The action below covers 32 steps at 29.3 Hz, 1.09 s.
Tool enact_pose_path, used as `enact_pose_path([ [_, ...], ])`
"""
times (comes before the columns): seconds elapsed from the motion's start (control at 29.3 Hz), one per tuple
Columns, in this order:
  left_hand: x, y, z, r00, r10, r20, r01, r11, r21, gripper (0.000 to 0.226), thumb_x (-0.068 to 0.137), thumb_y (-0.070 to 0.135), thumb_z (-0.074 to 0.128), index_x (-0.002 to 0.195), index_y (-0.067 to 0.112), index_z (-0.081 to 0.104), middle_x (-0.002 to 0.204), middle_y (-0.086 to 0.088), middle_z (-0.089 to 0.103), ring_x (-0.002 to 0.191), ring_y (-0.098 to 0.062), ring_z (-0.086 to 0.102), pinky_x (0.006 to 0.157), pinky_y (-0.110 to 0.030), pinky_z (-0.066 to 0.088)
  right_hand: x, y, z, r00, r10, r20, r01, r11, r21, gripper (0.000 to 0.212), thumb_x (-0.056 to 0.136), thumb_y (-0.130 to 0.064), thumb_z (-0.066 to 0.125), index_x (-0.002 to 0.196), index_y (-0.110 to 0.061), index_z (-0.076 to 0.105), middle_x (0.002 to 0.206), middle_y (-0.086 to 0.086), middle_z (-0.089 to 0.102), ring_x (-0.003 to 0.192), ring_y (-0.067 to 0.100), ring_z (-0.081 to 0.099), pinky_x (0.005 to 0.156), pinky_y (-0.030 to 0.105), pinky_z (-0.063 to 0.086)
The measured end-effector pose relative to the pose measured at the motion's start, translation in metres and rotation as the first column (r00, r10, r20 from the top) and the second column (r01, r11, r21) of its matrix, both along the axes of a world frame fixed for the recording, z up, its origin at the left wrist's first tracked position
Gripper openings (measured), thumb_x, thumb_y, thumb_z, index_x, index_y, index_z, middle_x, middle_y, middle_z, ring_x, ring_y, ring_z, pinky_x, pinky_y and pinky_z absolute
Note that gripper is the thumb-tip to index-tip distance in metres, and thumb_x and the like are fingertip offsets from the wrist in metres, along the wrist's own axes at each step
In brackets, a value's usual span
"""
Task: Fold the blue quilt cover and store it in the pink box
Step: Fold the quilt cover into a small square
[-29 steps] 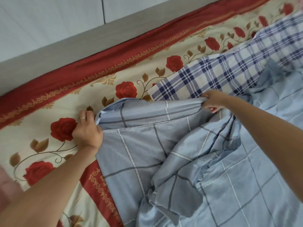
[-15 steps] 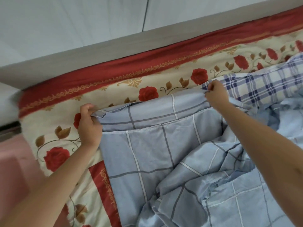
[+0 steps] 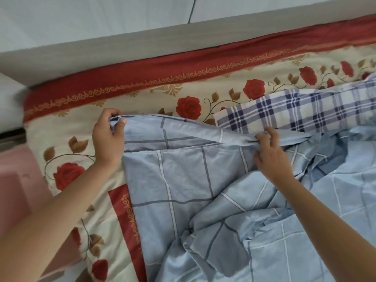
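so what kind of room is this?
Most likely a bedroom: a rose-print bed sheet covers the whole surface, a plaid pillow lies on it, and the blue quilt cover is spread on top.

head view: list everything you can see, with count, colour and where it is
blue quilt cover: one, light blue with white and grey grid lines, rumpled over the centre and right of the bed
plaid cloth: one, white with navy checks, upper right, partly under the quilt cover
floral sheet: one, cream with red roses and a red border, covering the bed
pink box: one, pink, left edge beside the bed, partly out of view
bed rail: one, grey, along the top
left hand: grips the quilt cover's far left corner
right hand: pinches the cover's far edge
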<state>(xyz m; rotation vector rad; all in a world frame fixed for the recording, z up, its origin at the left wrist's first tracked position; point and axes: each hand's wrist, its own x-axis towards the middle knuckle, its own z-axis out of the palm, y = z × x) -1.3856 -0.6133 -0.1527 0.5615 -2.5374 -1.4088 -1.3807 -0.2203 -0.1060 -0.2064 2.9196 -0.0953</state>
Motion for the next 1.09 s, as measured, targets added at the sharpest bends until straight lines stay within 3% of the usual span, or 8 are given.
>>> enact_pose_path([
  [0.14,-0.005,-0.006,0.002,0.999,-0.028,0.029,0.028,0.999,-0.023,0.020,0.093,0.010,0.054,0.109,-0.003,0.056,0.085,-0.005,0.052,0.064,0.009,0.048,0.063,-0.025,0.031,-0.003,-0.003,0.001,0.999,-0.040,0.026,0.038,0.997,0.067,0.039,0.082,0.007,0.057,0.119,-0.004,0.049,0.142,0.021,0.034,0.059,0.042,0.061,0.045,0.037,0.046],
  [0.31,-0.007,-0.006,-0.010,0.997,0.030,0.071,-0.028,0.999,-0.034,0.023,0.093,0.015,0.054,0.110,-0.001,0.056,0.067,0.005,0.044,0.058,-0.011,0.041,0.061,-0.027,0.032,-0.027,-0.016,0.011,0.990,-0.080,0.115,0.085,0.996,-0.040,0.027,0.090,-0.018,0.061,0.113,-0.006,0.051,0.119,0.011,0.051,0.074,0.033,0.060,0.062,0.032,0.039],
  [0.48,-0.012,0.000,-0.018,0.996,0.068,0.051,-0.066,0.997,-0.032,0.025,0.095,0.017,0.053,0.111,-0.002,0.056,0.072,0.017,0.045,0.065,0.013,0.049,0.065,-0.026,0.032,-0.069,-0.032,0.014,0.816,-0.303,0.493,0.494,0.808,-0.320,0.023,0.090,-0.012,0.063,0.107,-0.013,0.048,0.094,0.008,0.059,0.054,0.012,0.061,0.045,0.019,0.050],
  [0.55,-0.014,-0.002,-0.020,0.998,0.030,0.051,-0.025,0.995,-0.098,0.025,0.096,0.017,0.052,0.112,-0.002,0.055,0.067,0.003,0.050,0.065,0.001,0.052,0.063,-0.028,0.033,-0.087,-0.035,0.019,0.716,-0.306,0.627,0.603,0.724,-0.335,0.031,0.087,-0.009,0.067,0.112,-0.010,0.049,0.084,0.008,0.059,0.056,0.014,0.058,0.047,0.018,0.053],
  [0.65,-0.013,-0.010,-0.020,0.998,-0.042,0.040,0.050,0.971,-0.233,0.025,0.095,0.012,0.053,0.113,-0.003,0.057,0.087,-0.023,0.063,0.079,-0.035,0.058,0.069,-0.035,0.038,-0.111,-0.040,0.026,0.621,-0.231,0.749,0.590,0.767,-0.253,0.032,0.086,-0.016,0.069,0.112,-0.009,0.053,0.081,0.008,0.059,0.063,0.016,0.058,0.051,0.017,0.054],
  [0.72,-0.018,-0.013,-0.023,0.998,-0.058,0.029,0.064,0.953,-0.296,0.024,0.094,0.010,0.054,0.111,-0.005,0.058,0.087,-0.027,0.064,0.079,-0.041,0.059,0.067,-0.037,0.038,-0.125,-0.042,0.025,0.600,-0.210,0.772,0.569,0.790,-0.227,0.032,0.088,-0.025,0.067,0.111,-0.010,0.050,0.087,0.010,0.058,0.069,0.016,0.060,0.053,0.017,0.054],
  [0.92,-0.033,-0.007,-0.033,0.994,0.008,0.105,0.039,0.896,-0.442,0.023,0.094,0.014,0.053,0.109,-0.002,0.059,0.083,-0.026,0.063,0.076,-0.043,0.058,0.065,-0.043,0.040,-0.146,-0.053,0.000,0.801,-0.312,0.512,0.565,0.679,-0.469,0.015,0.094,-0.012,0.057,0.082,-0.016,0.048,0.079,0.008,0.052,0.054,0.007,0.056,0.052,0.017,0.049],
  [1.09,-0.028,-0.019,-0.042,0.996,-0.084,-0.003,0.072,0.870,-0.487,0.012,0.089,0.008,0.051,0.096,0.000,0.056,0.080,-0.018,0.059,0.074,-0.036,0.053,0.078,-0.038,0.028,-0.134,-0.067,-0.033,0.925,-0.360,0.124,0.377,0.819,-0.432,0.009,0.095,-0.016,0.052,0.093,-0.012,0.044,0.098,0.009,0.049,0.081,0.022,0.048,0.063,0.027,0.029],
])
